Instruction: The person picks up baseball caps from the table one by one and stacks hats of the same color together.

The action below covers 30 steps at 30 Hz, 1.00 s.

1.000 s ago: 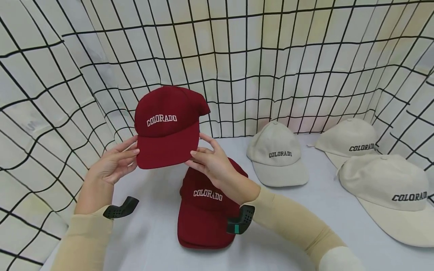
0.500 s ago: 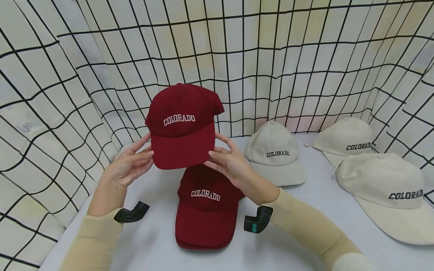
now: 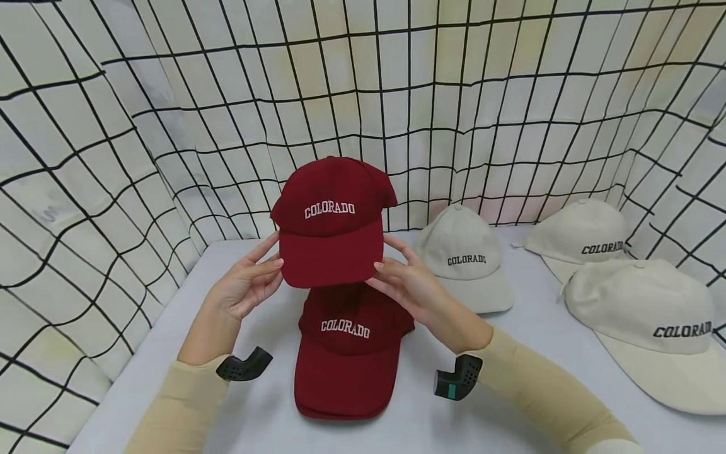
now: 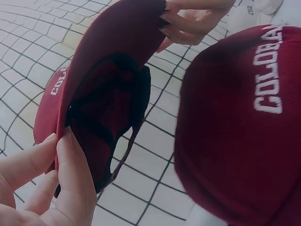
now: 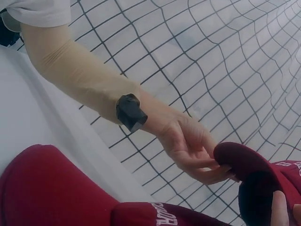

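A dark red baseball cap (image 3: 331,258) lettered COLORADO hangs in the air, its brim toward me. My left hand (image 3: 244,287) pinches one side of the brim between thumb and fingers. On the brim's other side my right hand (image 3: 411,280) holds it the same way. Seen from the left wrist, the raised cap (image 4: 106,70) shows its hollow inside and back strap opening. Below and a little nearer, a stack of red caps (image 3: 346,378) rests on the white surface; its crown top is partly hidden behind the raised cap.
Right of the stack sits a beige cap (image 3: 462,246), partly behind my right hand. Farther right are another beige cap (image 3: 584,230) and a larger-looking one (image 3: 641,302) in front of it. Black-gridded white cloth walls (image 3: 408,107) enclose the white table (image 3: 261,416) at left, back and right.
Both hands have carried the raised red cap rightward, from left of the stack to above it, and slightly lower in the last half second. The other caps stay where they were.
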Tool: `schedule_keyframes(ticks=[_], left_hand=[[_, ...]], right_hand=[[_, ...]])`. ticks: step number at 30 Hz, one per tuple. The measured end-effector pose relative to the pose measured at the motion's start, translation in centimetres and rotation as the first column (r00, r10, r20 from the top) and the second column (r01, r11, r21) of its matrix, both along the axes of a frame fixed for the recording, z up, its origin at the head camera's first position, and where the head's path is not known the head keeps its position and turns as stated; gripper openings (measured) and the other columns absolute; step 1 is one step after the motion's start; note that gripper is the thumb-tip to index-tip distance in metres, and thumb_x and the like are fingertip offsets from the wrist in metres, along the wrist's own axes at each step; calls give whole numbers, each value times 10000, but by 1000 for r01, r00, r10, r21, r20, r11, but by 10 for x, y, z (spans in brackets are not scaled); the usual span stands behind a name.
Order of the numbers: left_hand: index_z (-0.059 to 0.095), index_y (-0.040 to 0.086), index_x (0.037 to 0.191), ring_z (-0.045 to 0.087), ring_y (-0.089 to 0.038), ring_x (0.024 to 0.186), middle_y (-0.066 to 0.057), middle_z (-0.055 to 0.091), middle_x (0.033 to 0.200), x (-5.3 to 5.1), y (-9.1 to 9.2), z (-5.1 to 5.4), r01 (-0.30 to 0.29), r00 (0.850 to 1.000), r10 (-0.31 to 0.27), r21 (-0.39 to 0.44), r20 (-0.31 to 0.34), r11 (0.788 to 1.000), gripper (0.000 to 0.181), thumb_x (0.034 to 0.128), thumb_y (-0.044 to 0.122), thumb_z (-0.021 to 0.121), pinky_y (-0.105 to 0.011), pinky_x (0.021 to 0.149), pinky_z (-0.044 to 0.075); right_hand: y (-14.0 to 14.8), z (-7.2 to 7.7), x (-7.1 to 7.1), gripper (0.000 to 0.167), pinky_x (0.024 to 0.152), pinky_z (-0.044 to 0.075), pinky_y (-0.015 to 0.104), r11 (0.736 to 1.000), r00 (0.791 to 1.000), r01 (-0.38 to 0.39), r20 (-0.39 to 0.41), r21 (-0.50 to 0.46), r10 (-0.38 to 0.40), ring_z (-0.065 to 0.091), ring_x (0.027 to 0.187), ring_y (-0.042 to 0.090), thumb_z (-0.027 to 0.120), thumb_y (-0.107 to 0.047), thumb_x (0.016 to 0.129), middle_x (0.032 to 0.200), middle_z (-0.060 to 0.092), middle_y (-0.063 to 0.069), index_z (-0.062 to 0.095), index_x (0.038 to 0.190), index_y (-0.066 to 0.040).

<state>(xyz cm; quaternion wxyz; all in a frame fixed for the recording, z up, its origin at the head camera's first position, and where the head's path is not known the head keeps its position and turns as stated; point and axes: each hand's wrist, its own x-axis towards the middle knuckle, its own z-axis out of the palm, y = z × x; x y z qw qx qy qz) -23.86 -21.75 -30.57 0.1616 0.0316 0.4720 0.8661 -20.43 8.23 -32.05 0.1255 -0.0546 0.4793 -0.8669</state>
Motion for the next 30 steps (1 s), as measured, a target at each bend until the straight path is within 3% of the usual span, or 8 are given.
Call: schedule_keyframes(ticks=[10,16,19,24,30], left_hand=[[736,234,1152,699,-112,802,-66,642,1079,-3,15,-12,20,1000,-20,-47,5,999,418,1004,-97,527,-229,725,589],[462,141,1495,692,-88,821,-46,638,1088,0,24,-18,5,999,-2,-112,32,994,528,1016,-74,505,-206,746,577],[324,88,1583,692,-77,831,-36,652,1080,1,27,-20,2,999,5,-134,45,991,607,1022,-62,501,-200,765,573],[293,56,1577,678,-54,824,-28,660,1056,2,30,-25,19,999,-12,-139,49,990,587,1028,-75,458,-191,776,568],[197,24,1614,676,-41,815,-25,644,1036,3,33,-28,53,998,-46,-164,44,985,635,1034,-64,441,-191,802,562]], right_hand=[[14,-16,1,654,1032,492,340,1000,996,12,88,-19,-11,593,1100,167,437,61,1042,1408,459,138,208,1622,-135],[20,-24,4,646,1055,463,331,998,987,27,162,-54,-18,469,1250,229,408,59,1057,1477,354,157,185,1633,-126],[23,-27,6,627,1041,469,312,996,979,38,203,-77,-22,495,1214,208,399,55,1061,1415,382,129,194,1630,-111],[28,-33,9,604,1005,492,267,996,976,34,216,-79,-17,587,1078,138,379,47,1067,1379,413,103,176,1626,-61],[33,-38,15,612,1005,488,258,997,976,21,217,-79,-4,586,1071,126,365,51,1068,1401,384,126,136,1629,-35]])
